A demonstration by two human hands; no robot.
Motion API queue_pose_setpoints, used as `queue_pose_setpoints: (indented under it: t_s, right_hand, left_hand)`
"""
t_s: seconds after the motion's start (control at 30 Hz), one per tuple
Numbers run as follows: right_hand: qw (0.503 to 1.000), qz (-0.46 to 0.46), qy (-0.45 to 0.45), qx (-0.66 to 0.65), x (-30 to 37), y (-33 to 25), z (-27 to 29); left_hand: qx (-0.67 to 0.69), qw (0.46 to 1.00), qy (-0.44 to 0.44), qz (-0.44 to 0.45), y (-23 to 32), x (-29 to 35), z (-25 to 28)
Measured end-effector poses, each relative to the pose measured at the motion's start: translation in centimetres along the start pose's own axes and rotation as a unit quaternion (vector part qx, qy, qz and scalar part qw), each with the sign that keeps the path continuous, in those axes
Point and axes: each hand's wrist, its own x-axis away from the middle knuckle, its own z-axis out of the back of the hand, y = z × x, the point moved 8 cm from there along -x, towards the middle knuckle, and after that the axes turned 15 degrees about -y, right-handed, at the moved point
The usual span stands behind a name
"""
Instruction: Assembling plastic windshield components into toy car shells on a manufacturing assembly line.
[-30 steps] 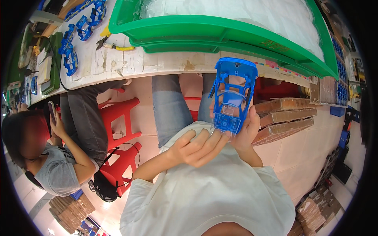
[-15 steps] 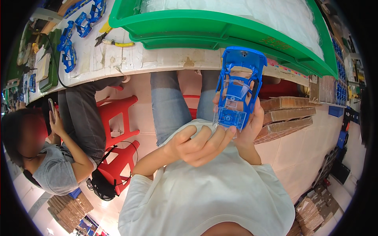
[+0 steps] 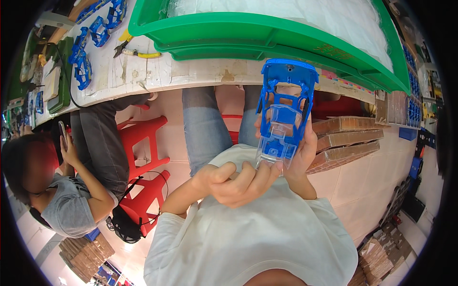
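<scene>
Surroundings: a green bin [image 3: 267, 34] spans the top of the frame, standing on a second green one, with white sheeting [image 3: 281, 8] inside; it covers much of the worn white table [image 3: 157, 78]. Upper left on the table: yellow-handled pliers [image 3: 143, 55], lying just beside the bin, and several blue frames [image 3: 82, 71] further left. A dark green tray [image 3: 61, 97] sits at the table's left end. Left of frame: a co-worker [image 3: 71, 205] in a grey top, holding a phone [image 3: 62, 131]; red stools [image 3: 155, 143] stand between that person and the wearer. Right of centre: cardboard boxes [image 3: 348, 140] in a stack, just beyond the right hand [image 3: 306, 150]. Main object: blue car body [image 3: 290, 71], right of centre, held over the lap, inner side toward the camera, far end overlapping the table edge and the bin's lower wall in view. A clear plastic part [image 3: 289, 151] lies over its near end. Right hand: partly closed around the body's right side, thumb along that edge; other fingers mostly hidden behind the body. Left hand [image 3: 238, 186]: half curled, fingertips at the clear part's near edge, apparently touching; whether thumb and fingers pinch it, cannot tell.
</scene>
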Motion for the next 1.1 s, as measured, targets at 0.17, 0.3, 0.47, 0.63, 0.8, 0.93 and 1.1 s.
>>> queue_pose_setpoints:
  t_s: [0.17, 0.3, 0.47, 0.63, 0.8, 0.93, 1.1]
  right_hand:
    - [1.000, -0.006, 0.011, -0.002, 0.1, 0.2, 0.1]
    - [1.000, -0.003, -0.016, 0.016, 0.1, 0.3, -0.2]
    - [1.000, -0.005, -0.014, 0.013, 0.2, 0.2, -0.1]
    - [0.999, -0.011, -0.023, 0.028, 0.3, 0.4, 0.1]
    - [0.999, 0.003, 0.017, 0.044, 0.5, 0.7, 0.8]
    - [0.998, 0.014, 0.031, 0.060, 0.5, 0.6, 1.1]
    - [0.998, 0.014, -0.006, 0.054, -0.2, 0.3, 0.3]
  left_hand:
    - [-0.031, 0.998, -0.051, 0.038, -0.3, -0.3, -0.6]
    - [-0.042, 0.997, -0.048, 0.042, -0.1, -0.6, -0.6]
    - [-0.051, 0.998, -0.003, 0.036, -0.1, -0.9, -0.6]
    - [-0.070, 0.997, -0.006, 0.028, -0.1, -1.1, -0.8]
    - [-0.113, 0.993, 0.008, 0.015, 0.2, -0.8, -0.9]
    - [-0.131, 0.990, 0.013, 0.057, -0.1, -0.7, -0.9]
    - [-0.125, 0.990, 0.001, 0.072, -0.3, -0.8, -0.6]
